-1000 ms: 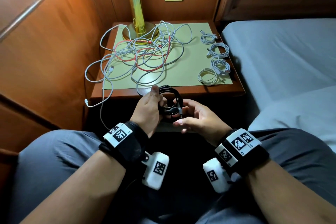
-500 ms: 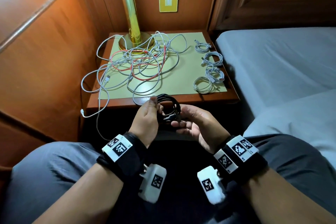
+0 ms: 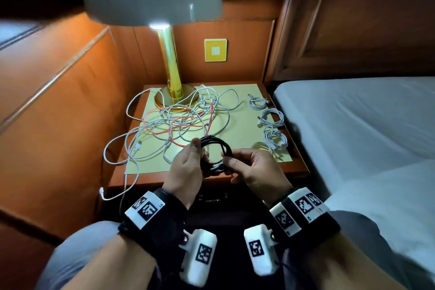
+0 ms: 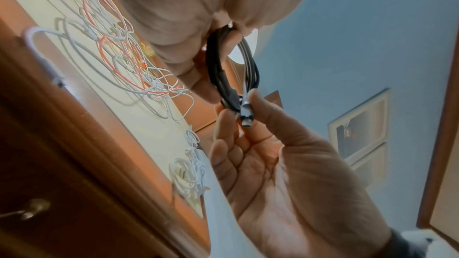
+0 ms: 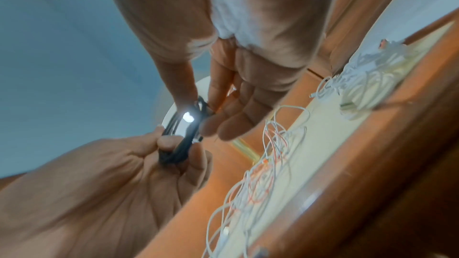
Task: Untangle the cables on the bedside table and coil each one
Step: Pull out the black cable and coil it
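A black cable is wound into a small coil, held just above the front edge of the bedside table. My left hand grips the coil's left side with thumb on top. My right hand pinches the coil's lower right. In the left wrist view the right thumb and forefinger hold the cable's plug end against the black coil. In the right wrist view the left hand clamps the bundle. A tangle of white and red cables lies behind on the table.
Several coiled white cables lie in a row along the table's right side. A brass lamp stands at the back left, its shade overhead. Wood panelling closes the left; the bed adjoins the right. One white cable end hangs off the front left.
Both hands have lifted the black coil up and forward over the table's front edge. The view has tilted up, so the lamp shade now shows. The right hand's fingers have closed onto the coil's end.
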Demonstrator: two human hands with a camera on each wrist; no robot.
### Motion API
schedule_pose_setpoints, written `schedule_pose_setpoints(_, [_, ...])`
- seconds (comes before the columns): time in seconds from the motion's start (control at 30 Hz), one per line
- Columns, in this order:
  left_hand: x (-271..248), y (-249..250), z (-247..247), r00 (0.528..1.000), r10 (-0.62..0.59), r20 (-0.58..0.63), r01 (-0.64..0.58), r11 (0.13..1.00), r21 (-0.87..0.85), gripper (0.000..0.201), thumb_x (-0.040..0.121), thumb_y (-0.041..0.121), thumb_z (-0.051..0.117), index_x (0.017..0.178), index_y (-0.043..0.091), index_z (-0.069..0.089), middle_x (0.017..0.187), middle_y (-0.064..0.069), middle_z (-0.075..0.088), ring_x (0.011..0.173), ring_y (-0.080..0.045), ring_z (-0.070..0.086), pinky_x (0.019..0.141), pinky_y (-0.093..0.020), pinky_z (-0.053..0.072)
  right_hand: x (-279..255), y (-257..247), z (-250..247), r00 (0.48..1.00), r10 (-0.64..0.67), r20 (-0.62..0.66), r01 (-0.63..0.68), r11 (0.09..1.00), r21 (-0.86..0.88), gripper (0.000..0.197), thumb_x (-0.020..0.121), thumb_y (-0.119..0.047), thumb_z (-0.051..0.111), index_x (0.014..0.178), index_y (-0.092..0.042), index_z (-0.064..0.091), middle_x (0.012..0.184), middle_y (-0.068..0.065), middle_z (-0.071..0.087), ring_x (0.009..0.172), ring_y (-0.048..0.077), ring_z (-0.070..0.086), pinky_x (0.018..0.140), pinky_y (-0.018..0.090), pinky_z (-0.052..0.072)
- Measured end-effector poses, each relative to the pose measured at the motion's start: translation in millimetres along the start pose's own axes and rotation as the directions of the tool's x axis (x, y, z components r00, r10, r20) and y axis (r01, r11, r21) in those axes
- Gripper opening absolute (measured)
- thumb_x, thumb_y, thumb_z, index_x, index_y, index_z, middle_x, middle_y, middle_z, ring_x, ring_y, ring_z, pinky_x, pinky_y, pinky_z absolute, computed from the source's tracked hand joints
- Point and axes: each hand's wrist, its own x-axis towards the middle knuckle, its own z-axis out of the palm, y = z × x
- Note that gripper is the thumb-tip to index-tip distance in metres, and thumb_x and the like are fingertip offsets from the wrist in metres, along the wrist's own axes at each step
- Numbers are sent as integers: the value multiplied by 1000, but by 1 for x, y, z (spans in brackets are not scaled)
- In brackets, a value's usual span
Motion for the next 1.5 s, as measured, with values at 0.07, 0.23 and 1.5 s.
schedule_pose_setpoints(0.07, [17,4,6,1000,-5,-13,5,999,48,50,98,54,47,79,8,53,74,-16,51,72,-30,52,74,-47,47,16,-7,-5,999,-19,-39,17,998,-57,9,90,-15,72,97,-13,78,83,7,77,75,17,71,62,29,56])
schedule_pose_setpoints(0.23, [64,24,13,993,0,120,-34,958,285,40,108,32,32,80,9,49,75,-10,50,73,-29,52,67,-42,55,57,-26,-21,992,-13,-125,6,998,-55,10,87,-12,75,97,-11,75,83,8,77,73,19,72,62,29,56])
schedule_pose_setpoints(1.5, [118,-5,-6,967,-212,144,4,576,818,29,97,49,55,86,23,59,87,0,69,84,-22,69,82,-46,59,176,32,-65,850,347,-395,-496,781,-381,48,89,-35,74,113,3,58,59,11,69,48,20,68,56,33,58])
